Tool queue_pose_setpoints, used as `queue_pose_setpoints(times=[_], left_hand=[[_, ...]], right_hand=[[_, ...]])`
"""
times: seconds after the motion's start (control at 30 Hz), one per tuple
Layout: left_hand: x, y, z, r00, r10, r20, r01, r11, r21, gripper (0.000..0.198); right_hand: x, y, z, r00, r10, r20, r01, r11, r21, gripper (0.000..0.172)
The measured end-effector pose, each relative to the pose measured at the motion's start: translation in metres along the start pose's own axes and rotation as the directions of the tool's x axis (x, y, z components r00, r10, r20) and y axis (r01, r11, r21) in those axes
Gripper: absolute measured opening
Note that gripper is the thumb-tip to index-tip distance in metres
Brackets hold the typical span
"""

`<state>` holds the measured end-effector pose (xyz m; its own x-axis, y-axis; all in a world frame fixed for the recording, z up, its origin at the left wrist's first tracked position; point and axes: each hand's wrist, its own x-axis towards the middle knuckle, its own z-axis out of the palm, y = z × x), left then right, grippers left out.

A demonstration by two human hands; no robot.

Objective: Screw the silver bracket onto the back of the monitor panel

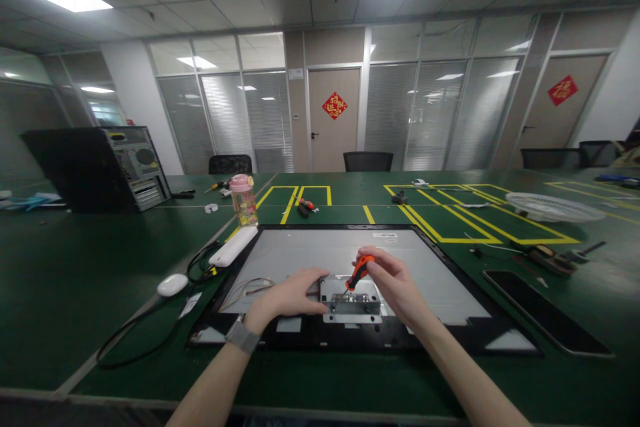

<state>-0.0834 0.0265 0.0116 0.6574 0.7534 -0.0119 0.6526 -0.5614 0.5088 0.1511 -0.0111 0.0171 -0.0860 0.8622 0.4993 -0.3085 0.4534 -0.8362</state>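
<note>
A display panel [310, 247] with a grey back and black frame lies flat on the green table in front of me. On its near half sits a silver metal bracket [355, 310] with holes along its front edge. My left hand [295, 295] grips the bracket's left end between thumb and fingers. My right hand [395, 277] is closed around the orange and black handle of a screwdriver [359, 273], tilted with its shaft pointing down left to the bracket near my left thumb. Whether the tip sits in a screw is too small to tell. Thin wires [255, 285] lie left of my left hand.
Left of the panel are a white power strip [234, 247], black cables [135, 357] and a pink-lidded bottle [243, 200]. A black computer case [95, 167] stands farther left. To the right lie a black flat slab [545, 310], a tool [553, 257] and a clear round tray [553, 207].
</note>
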Motion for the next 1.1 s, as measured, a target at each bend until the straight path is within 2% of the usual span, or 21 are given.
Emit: queue_pose_setpoints(times=[0.4, 1.1], left_hand=[[0.002, -0.002, 0.002, 1.000, 0.002, -0.018, -0.002, 1.000, -0.004, 0.074], [-0.001, 0.006, -0.001, 1.000, 0.007, -0.023, -0.008, 1.000, -0.021, 0.073]], right_hand=[[0.000, -0.004, 0.001, 0.999, 0.016, 0.036, -0.017, 0.999, 0.039, 0.020], [0.000, -0.003, -0.003, 1.000, -0.010, 0.022, 0.012, 0.997, -0.076, 0.020]])
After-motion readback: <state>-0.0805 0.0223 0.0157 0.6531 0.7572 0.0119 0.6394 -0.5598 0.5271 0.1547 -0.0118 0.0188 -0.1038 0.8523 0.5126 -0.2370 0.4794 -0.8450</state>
